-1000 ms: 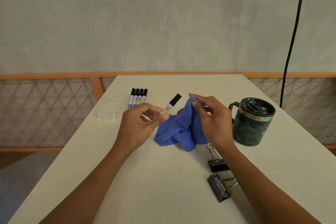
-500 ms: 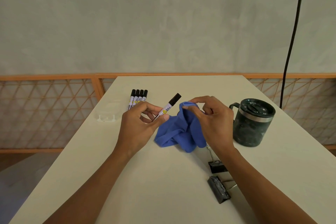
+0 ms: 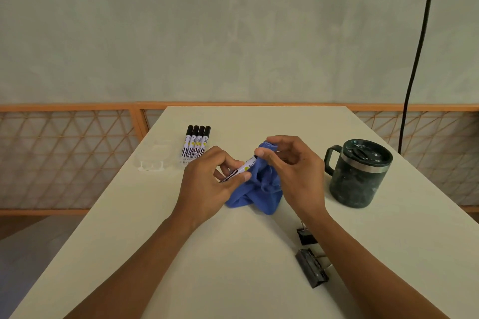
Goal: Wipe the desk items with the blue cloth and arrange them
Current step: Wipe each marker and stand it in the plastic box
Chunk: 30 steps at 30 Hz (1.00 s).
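The left hand (image 3: 210, 184) pinches a marker (image 3: 243, 169) between thumb and fingers, just above the worktop (image 3: 233, 254). The marker slants up and to the right, and its far end is hidden inside the cloth (image 3: 259, 190). The right hand (image 3: 295, 179) grips the top of the cloth, with thumb and forefinger curled round the fold where the marker goes in. The rest of the cloth hangs down in a loose bunch between the two hands, and its lower edge rests on the worktop.

Four markers (image 3: 197, 144) lie side by side beyond the left hand, caps pointing away, with a clear case (image 3: 155, 159) just to their left. A dark lidded mug (image 3: 360, 173) stands upright to the right of the right hand, apart from it. A small clip (image 3: 307, 237) and a bigger clip (image 3: 312, 267) lie near the right forearm.
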Available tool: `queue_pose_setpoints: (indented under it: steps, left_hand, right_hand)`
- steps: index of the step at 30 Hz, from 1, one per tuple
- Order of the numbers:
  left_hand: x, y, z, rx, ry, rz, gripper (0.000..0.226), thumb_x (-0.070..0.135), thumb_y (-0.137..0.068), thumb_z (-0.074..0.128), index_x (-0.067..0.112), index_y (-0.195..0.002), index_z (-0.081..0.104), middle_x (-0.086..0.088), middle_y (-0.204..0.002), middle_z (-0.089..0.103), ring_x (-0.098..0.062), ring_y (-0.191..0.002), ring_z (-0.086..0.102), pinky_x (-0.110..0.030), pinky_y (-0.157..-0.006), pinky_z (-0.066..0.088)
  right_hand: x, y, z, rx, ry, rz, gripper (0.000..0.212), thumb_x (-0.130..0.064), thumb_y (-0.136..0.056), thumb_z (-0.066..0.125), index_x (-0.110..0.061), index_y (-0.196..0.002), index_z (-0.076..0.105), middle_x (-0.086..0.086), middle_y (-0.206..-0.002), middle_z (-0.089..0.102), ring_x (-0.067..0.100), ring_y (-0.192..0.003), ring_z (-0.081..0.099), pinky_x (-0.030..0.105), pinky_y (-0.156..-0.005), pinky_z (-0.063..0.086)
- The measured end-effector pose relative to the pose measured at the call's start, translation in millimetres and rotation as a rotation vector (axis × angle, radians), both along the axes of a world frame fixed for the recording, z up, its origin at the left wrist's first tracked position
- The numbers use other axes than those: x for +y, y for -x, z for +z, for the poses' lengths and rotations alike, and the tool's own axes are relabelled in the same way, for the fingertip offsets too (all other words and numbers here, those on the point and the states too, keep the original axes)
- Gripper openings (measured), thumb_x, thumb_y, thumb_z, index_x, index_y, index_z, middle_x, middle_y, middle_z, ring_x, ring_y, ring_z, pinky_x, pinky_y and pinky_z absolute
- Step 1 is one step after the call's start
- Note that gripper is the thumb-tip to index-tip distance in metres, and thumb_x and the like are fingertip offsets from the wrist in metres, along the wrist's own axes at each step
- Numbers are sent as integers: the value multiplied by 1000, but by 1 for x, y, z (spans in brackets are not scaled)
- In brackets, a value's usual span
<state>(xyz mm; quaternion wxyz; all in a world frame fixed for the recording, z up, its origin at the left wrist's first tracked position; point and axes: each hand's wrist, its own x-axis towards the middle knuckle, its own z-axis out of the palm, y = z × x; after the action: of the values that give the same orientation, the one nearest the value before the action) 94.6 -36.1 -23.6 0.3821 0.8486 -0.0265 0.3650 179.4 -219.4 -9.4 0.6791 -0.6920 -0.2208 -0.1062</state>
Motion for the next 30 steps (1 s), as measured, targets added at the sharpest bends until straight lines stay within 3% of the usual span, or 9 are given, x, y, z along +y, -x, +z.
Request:
queue_pose_setpoints:
  steps: [7,13,19,22,26,30]
  left_hand:
    - [-1,0,2,2,-18,15,20,21,-84,93,20,-88,74,12,-87,67,-15,-78,66,-16,-70,47]
    - [6,-1,1,1,28,61,20,22,-82,95,25,-87,76,13,-90,71,-17,-76,67,-28,-68,55]
    - [10,-2,0,-14,21,90,21,20,-81,95,25,-86,75,12,-91,72,-18,-75,66,-34,-66,55]
    - [10,-2,0,-12,17,73,21,18,-82,95,23,-86,75,11,-90,71,-19,-76,66,-33,-67,55]
    - [5,-1,0,-20,-31,39,21,19,-83,94,22,-85,74,13,-87,66,-17,-76,66,-24,-67,50]
    - [5,-2,-3,-8,-13,34,22,20,-82,95,23,-84,73,13,-87,67,-18,-76,66,-28,-66,52]
  right_hand:
    - [4,0,5,52,-50,-47,17,-37,-92,84,-23,-97,77,-10,-92,81,10,-91,79,41,-89,64]
    - [0,-4,1,202,-195,102,27,-32,-102,73,-6,-107,68,8,-95,82,24,-94,81,43,-92,64]
    - [-7,-11,-2,183,-216,231,21,-16,-109,61,-4,-122,73,6,-120,80,26,-114,77,36,-100,61]
    - [-7,-8,-3,92,-88,242,26,-14,-106,68,-17,-131,73,-4,-128,77,16,-121,73,40,-106,58]
    - [-3,-8,-4,108,-46,165,26,-23,-95,83,-24,-120,78,-8,-119,80,17,-111,77,48,-102,60]
    - [-1,-8,-5,104,-36,172,31,-18,-91,85,-20,-121,78,-8,-116,81,13,-108,77,36,-100,62]
